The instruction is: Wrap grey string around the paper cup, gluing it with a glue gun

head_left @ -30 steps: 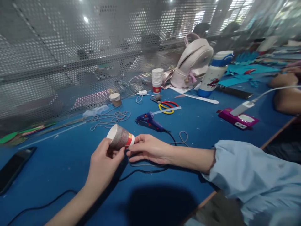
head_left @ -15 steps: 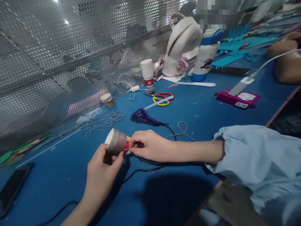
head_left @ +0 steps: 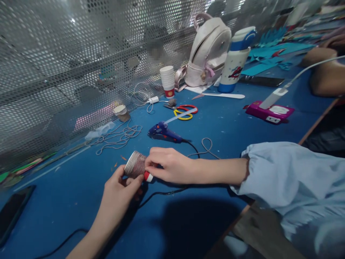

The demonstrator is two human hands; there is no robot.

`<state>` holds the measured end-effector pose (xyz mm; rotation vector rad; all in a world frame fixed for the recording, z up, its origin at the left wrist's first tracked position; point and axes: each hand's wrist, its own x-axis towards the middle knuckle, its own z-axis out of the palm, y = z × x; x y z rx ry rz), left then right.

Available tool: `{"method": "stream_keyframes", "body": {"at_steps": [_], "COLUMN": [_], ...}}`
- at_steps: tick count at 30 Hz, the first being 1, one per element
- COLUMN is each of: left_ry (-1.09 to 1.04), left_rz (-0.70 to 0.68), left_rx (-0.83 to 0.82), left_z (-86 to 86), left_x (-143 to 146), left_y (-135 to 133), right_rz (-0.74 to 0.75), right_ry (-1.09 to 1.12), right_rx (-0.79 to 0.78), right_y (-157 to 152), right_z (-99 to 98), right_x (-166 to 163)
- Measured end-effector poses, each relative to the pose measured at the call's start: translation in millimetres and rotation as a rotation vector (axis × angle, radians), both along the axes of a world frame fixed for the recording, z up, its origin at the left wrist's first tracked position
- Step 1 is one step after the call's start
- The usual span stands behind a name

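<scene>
A small paper cup (head_left: 136,163) lies tilted on its side above the table, wrapped in grey cord, with a red and white end showing. My left hand (head_left: 122,183) holds it from below and the left, thumb along its lower side. At the cup's right, my right hand (head_left: 164,163) is closed in a pinch on the thin cord against the wrapped wall; its fingertips partly cover the cup. Beyond my hands lies a blue glue gun (head_left: 165,132) with a glue stick poking out of its back. A loose loop of grey cord (head_left: 207,144) runs behind my right wrist.
Scissors (head_left: 185,112), stacked paper cups (head_left: 167,82), a backpack (head_left: 207,54) and a bottle (head_left: 235,61) stand or lie farther back. Tangled cord (head_left: 121,136) is at left, a phone (head_left: 13,214) at the left edge, a magenta power strip (head_left: 269,112) at right. A mesh wall (head_left: 67,72) borders the table.
The cup has turned in my left hand, its red and white end now pointing lower right. My right fingers have moved onto the wrapped wall. The view has shifted slightly.
</scene>
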<state>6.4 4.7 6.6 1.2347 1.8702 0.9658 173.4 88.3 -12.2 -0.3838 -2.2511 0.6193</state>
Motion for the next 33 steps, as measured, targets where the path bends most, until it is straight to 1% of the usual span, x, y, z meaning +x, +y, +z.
{"method": "stream_keyframes", "body": {"at_steps": [5, 13, 28, 33], "left_ry": [0.007, 0.032, 0.018, 0.031], "left_rz": [-0.018, -0.006, -0.035, -0.07], "left_rx": [0.004, 0.019, 0.054, 0.085], "left_z": [3.3, 3.4, -6.5, -10.0], "left_x": [2.9, 6.1, -2.2, -5.9], "left_y": [-1.0, -1.4, -3.9, -5.1], "right_rz": [0.012, -0.002, 0.006, 0.002], "right_ry": [0.039, 0.042, 0.029, 0.022], "right_rx": [0.0, -0.054, -0.057, -0.045], "right_y": [1.3, 3.1, 5.2, 6.0], "right_z": [0.2, -1.0, -2.6, -2.5], "right_x": [-1.0, 0.1, 1.2, 1.5]}}
